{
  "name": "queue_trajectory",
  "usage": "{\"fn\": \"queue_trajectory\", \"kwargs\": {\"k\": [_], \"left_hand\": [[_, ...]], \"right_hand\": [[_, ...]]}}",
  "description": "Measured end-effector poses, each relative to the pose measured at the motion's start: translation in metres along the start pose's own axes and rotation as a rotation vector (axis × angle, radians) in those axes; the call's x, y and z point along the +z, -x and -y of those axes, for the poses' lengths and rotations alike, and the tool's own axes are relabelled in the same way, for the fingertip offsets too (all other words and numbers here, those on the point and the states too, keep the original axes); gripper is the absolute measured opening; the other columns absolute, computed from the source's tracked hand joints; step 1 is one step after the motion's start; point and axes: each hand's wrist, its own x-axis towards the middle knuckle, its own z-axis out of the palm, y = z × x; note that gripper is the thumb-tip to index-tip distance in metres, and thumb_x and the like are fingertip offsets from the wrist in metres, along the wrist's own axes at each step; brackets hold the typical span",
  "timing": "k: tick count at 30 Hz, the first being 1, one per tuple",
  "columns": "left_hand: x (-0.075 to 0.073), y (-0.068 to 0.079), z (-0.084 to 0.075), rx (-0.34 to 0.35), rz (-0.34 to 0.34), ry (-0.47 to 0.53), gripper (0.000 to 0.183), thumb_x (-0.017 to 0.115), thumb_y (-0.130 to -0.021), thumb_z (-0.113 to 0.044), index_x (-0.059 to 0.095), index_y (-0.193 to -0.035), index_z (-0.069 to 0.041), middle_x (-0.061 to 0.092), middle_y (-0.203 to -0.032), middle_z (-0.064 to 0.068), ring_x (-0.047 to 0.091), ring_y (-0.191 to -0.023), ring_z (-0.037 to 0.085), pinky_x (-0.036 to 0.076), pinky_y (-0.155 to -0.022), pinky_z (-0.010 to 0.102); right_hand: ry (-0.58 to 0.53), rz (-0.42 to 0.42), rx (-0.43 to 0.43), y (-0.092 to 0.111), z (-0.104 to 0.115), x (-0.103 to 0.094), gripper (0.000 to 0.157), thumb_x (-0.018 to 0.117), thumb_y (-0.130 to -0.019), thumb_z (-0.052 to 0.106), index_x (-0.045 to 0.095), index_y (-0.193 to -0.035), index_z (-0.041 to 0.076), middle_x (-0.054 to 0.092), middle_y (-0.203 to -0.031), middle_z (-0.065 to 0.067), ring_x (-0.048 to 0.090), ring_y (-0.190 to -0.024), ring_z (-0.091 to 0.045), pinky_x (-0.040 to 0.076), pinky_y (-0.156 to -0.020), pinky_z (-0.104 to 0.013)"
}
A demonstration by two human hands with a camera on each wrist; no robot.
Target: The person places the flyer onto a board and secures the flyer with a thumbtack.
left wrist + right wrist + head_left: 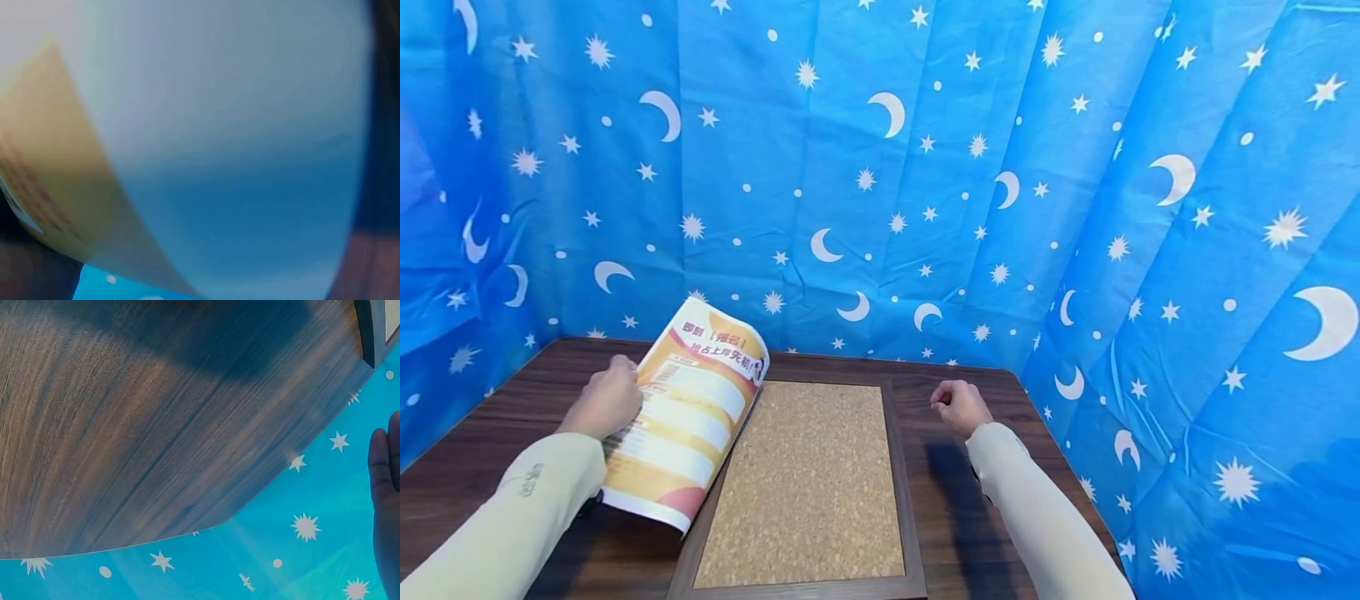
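Note:
My left hand [602,398] grips a printed paper flyer [688,417] by its left edge. The sheet is yellow, white and pink with Chinese lettering, and it bends as it hangs tilted over the left side of a framed cork board [816,483]. In the left wrist view the flyer [231,125] fills most of the picture, blurred, and hides the fingers. To the right of the board, my right hand [962,406] hovers over the table with loosely bent fingers. Nothing is visibly held in it. Part of that hand [389,506] shows at the right wrist view's edge.
The cork board's dark frame [906,500] lies on a dark wood-grain table [1000,533]. A blue curtain [925,208] with white moons and stars surrounds the table at the back and both sides.

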Motion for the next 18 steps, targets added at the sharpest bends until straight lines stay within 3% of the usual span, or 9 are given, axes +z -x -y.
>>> {"fn": "queue_trajectory", "kwargs": {"k": [10, 18], "left_hand": [[0.014, 0.005, -0.054, 0.109, 0.016, 0.048, 0.038, 0.024, -0.103, -0.015, 0.024, -0.132, 0.009, 0.05, -0.092, 0.024, 0.057, -0.069, 0.027, 0.046, -0.053, 0.034], [0.02, 0.01, -0.081, 0.159, 0.041, 0.075, 0.032, 0.025, -0.104, -0.017, 0.028, -0.127, 0.004, 0.05, -0.093, 0.021, 0.057, -0.07, 0.026, 0.047, -0.054, 0.033]], "right_hand": [[0.001, 0.019, 0.005, 0.0, 0.005, 0.0, 0.006, 0.064, -0.087, 0.003, 0.066, -0.085, 0.008, 0.06, -0.077, -0.003, 0.053, -0.066, -0.018, 0.047, -0.06, -0.03], [-0.004, 0.022, -0.013, -0.001, 0.009, -0.003, 0.009, 0.064, -0.087, 0.002, 0.065, -0.082, 0.01, 0.059, -0.076, -0.003, 0.053, -0.065, -0.018, 0.046, -0.058, -0.029]]}}
